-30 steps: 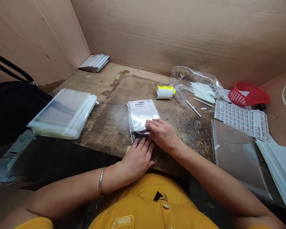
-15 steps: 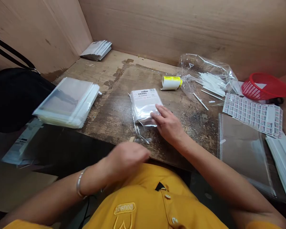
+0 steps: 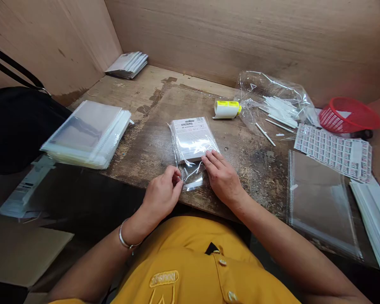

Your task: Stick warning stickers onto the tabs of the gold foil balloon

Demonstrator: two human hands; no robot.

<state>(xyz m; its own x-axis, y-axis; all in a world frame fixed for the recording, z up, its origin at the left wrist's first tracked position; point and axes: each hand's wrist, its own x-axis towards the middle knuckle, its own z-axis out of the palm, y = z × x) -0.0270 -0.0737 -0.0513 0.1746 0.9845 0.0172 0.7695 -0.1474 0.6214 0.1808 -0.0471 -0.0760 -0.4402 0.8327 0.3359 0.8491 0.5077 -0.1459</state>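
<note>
A clear plastic bag [image 3: 194, 183] lies in front of me, with a white printed card pack [image 3: 191, 133] inside its far part. Its near end is loose, see-through film. My left hand [image 3: 163, 188] is closed at the bag's near left corner, thumb and forefinger pinching the film. Against the near right corner of the pack, my right hand [image 3: 221, 175] rests with its fingers stretched out and lying on the bag. More bag edges show along the pack's left side, so several layers seem to lie underneath.
Stacked clear bags [image 3: 85, 133] lie left, near a black bag [image 3: 19, 126]. White packs [image 3: 127, 65] sit in the far corner. A yellow-and-white label roll [image 3: 226, 109], white sticks [image 3: 280, 110], a red basket [image 3: 348, 115], sticker sheets [image 3: 332, 150] and flat clear bags [image 3: 321, 198] are rightward.
My left hand has moved forward from near my body to the bag's near left corner and pinched it. My right hand has slid slightly nearer. The loose film now lies flatter.
</note>
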